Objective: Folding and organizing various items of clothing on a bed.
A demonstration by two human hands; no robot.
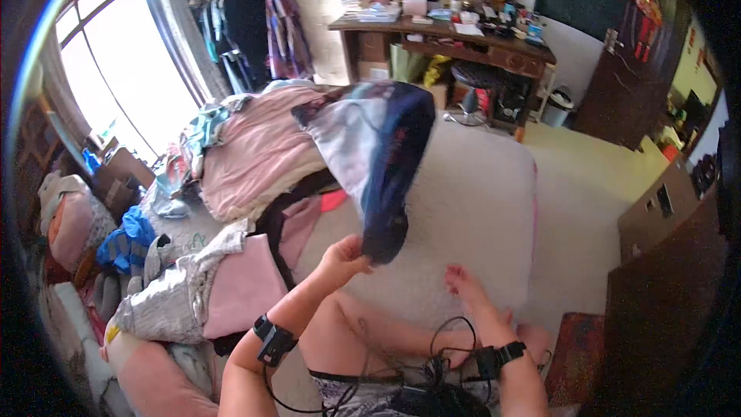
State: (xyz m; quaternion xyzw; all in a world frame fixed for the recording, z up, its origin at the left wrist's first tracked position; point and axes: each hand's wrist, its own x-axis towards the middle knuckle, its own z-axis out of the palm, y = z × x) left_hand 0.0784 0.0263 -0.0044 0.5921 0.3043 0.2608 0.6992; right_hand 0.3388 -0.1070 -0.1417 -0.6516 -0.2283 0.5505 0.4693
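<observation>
My left hand (pixel 346 256) grips the lower end of a dark blue and light blue garment (pixel 379 156). The cloth is raised and blurred, spreading up and away over the bed. What kind of garment it is, I cannot tell. My right hand (pixel 465 286) is held above the mattress, apart from the cloth, with nothing visible in its blurred fingers. To the left of my left hand lie a folded pink cloth (pixel 246 289) and a crumpled light grey garment (pixel 168 304). A larger pink bedcover or cloth (pixel 260 150) is heaped behind them.
I sit cross-legged on a bed with a pale quilted cover (pixel 469 197). Black cables (pixel 437 362) run across my lap to the wrist straps. Blue clothing (pixel 128 240) and plush pillows are piled at left. A cluttered wooden desk (pixel 440 32) and a round stool (pixel 472 78) stand beyond.
</observation>
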